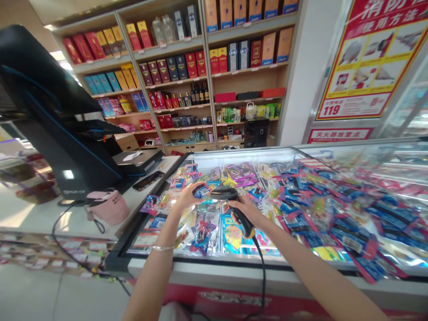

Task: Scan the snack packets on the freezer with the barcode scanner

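My left hand (189,197) is closed on a small blue packet (202,191) whose white barcode label faces the scanner. In my right hand (246,210) is a black handheld barcode scanner (244,223), its head pointing left at the packet, a short gap between them. A black cable (262,267) hangs from the scanner's handle. Both hands are above a glass-topped display freezer (157,263), over many blue, pink and purple packets (302,232) spread across its top. Part of the packet is hidden by my left fingers.
A black checkout terminal (56,120) stands on the counter at left, near a pink cup (109,207) and a phone (148,180). Shelves of boxed bottles (160,73) line the back wall. A red and yellow poster (371,62) hangs at right.
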Motion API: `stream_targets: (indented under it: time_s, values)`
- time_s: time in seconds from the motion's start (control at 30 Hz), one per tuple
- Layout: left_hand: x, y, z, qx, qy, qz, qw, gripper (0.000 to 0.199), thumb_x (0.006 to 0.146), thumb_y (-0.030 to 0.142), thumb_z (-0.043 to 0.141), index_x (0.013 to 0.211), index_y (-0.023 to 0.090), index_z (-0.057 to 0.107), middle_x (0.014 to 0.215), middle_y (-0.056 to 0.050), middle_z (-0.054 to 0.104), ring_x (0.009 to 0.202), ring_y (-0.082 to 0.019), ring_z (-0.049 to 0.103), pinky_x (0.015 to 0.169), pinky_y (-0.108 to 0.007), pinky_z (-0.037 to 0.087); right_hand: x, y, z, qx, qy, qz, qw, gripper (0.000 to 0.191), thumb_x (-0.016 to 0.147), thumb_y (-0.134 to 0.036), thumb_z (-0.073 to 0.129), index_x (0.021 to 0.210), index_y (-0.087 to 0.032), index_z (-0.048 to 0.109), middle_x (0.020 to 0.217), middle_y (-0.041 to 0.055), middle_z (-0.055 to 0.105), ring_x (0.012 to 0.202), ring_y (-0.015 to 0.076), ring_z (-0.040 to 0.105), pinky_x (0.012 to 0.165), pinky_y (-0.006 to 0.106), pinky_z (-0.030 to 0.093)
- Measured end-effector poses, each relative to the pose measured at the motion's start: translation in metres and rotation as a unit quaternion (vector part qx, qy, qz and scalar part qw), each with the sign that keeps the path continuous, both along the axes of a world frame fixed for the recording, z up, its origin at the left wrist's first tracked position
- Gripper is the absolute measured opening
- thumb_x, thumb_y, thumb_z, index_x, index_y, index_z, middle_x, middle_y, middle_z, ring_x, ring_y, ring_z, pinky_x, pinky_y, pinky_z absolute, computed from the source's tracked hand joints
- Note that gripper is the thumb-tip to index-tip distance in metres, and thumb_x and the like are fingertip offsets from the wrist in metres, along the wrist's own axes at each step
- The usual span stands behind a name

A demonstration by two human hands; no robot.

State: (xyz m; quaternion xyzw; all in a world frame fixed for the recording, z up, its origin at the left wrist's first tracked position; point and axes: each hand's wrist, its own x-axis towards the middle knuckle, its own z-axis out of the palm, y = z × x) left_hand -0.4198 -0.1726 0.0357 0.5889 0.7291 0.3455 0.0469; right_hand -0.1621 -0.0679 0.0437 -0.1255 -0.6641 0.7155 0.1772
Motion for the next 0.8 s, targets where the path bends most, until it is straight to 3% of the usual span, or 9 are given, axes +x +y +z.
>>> stream_targets:
  time_s: [0.23, 0.6, 0.8]
  values:
    - [0.0011, 0.0021, -0.0002, 0.012, 0.009, -0.009, 1.000, 0.067, 0.060, 0.019, 0.070, 0.126, 0.021, 0.057, 0.117, -0.007, 0.064, 0.101, -0.023, 0.063, 0.092, -0.036, 0.048, -0.0012, 0.0041, -0.0024, 0.035, 0.010, 0.018, 0.999, 0.028, 0.077, -0.042, 0.058, 0.071, -0.015, 0.061, 0.047, -0.0002, 0.056, 0.035, 0.0116, 0.050, 0.036, 0.023, 0.040]
    - [-0.0016, 0.0011, -0.0022, 0.028, -0.003, -0.026, 0.999, 0.068, 0.061, 0.020, 0.072, 0.127, 0.019, 0.055, 0.118, -0.008, 0.064, 0.105, -0.025, 0.062, 0.094, -0.037, 0.048, 0.0004, 0.0025, 0.0017, 0.024, 0.009, 0.020, 0.999, 0.028, 0.076, -0.041, 0.060, 0.069, -0.015, 0.059, 0.046, -0.0009, 0.055, 0.035, 0.0115, 0.050, 0.035, 0.022, 0.039]
    - [0.0019, 0.0024, -0.0015, 0.027, 0.016, -0.015, 0.999, 0.064, 0.063, 0.022, 0.070, 0.126, 0.020, 0.056, 0.117, -0.008, 0.065, 0.104, -0.024, 0.062, 0.093, -0.037, 0.048, -0.0010, 0.0022, -0.0019, -0.022, 0.030, 0.004, 0.999, 0.025, 0.074, -0.040, 0.061, 0.076, -0.016, 0.058, 0.058, 0.0011, 0.062, 0.037, 0.0114, 0.051, 0.035, 0.022, 0.039]
